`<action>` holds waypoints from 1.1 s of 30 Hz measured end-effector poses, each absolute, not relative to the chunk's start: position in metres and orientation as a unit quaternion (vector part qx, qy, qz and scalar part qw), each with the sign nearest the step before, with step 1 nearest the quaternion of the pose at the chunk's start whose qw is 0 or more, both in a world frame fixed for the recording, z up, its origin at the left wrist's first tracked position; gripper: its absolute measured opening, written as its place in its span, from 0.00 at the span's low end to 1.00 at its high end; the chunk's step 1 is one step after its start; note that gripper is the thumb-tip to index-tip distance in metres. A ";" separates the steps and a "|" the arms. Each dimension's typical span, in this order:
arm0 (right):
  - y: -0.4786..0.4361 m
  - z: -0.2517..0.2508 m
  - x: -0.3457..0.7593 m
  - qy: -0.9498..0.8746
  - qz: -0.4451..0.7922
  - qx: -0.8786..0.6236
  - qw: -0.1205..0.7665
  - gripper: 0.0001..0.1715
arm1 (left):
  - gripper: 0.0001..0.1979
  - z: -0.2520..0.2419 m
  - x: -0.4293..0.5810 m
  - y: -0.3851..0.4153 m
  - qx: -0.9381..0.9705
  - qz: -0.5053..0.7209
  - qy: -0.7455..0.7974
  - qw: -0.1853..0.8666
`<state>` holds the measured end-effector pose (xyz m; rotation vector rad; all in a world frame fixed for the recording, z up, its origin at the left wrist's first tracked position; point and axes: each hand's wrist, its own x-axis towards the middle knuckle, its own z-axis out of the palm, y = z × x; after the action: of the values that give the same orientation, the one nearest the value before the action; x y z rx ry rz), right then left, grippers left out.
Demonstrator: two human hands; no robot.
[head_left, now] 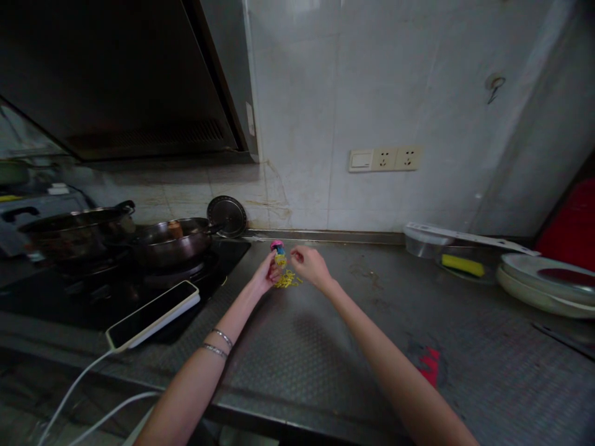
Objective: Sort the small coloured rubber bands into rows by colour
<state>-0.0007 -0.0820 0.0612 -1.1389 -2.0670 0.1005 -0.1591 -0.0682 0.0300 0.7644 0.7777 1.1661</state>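
My left hand (268, 272) is closed around a small item with a pink top, a blue middle and a yellow lower part (279, 253); its exact kind is too small to make out. Just right of it, my right hand (310, 263) is raised with its fingers curled together, apart from the item. Whatever those fingers may pinch is hidden. Beneath the two hands, a loose pile of thin yellow strips (289, 280) lies on the metal countertop (297, 353).
Left, a phone (153, 314) with a white cable lies by the black stove, which bears a pan (174, 248) and a pot (69, 238). A round dark lid (227, 215) leans on the wall. Right are a plastic tub (423, 241), a yellow sponge (462, 265) and stacked plates (543, 291).
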 end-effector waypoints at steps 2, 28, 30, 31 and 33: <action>-0.103 0.057 -0.004 -0.837 0.014 -0.457 0.300 0.17 | 0.18 0.028 -0.159 -0.067 0.337 0.530 0.337 0.701; -0.093 0.014 -0.036 -0.788 0.300 -0.397 0.361 0.35 | 0.17 0.029 -0.152 -0.071 0.391 0.540 0.382 0.640; -0.090 0.009 -0.038 -0.771 0.351 -0.356 0.394 0.36 | 0.17 0.028 -0.152 -0.071 0.392 0.540 0.386 0.637; -0.090 0.008 -0.039 -0.761 0.368 -0.351 0.404 0.34 | 0.17 0.029 -0.152 -0.072 0.391 0.543 0.387 0.635; -0.090 0.007 -0.041 -0.743 0.395 -0.353 0.409 0.30 | 0.17 0.029 -0.151 -0.073 0.384 0.549 0.387 0.633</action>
<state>-0.0407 -0.0901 0.0066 -0.8884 -1.8720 0.9941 -0.1510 -0.0726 0.0294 0.8793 0.8856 1.2554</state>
